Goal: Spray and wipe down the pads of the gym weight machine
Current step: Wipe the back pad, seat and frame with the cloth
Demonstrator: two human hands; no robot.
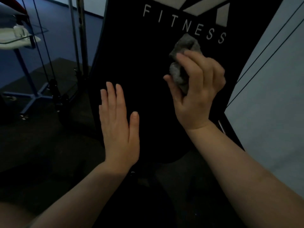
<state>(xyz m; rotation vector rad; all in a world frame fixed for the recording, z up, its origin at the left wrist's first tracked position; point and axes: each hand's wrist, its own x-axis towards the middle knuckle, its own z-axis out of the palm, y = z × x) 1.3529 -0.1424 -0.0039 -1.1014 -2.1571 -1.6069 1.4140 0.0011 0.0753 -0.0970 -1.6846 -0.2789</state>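
Observation:
A tall black back pad (pixel 141 51) of the weight machine fills the middle of the view, with the word FITNESS printed in pale letters near its top. My right hand (pixel 195 91) grips a crumpled grey cloth (pixel 182 58) against the pad's upper right, just below the lettering. My left hand (pixel 118 124) lies flat with straight fingers on the pad's lower left part, holding nothing. No spray bottle is in view.
Steel guide rods and black cables (pixel 44 51) run down at the left beside the pad. A blue metal stand (pixel 31 96) carries a glass shelf (pixel 21 38) with white towels. A pale wall (pixel 269 112) lies to the right. Dark floor surrounds the machine.

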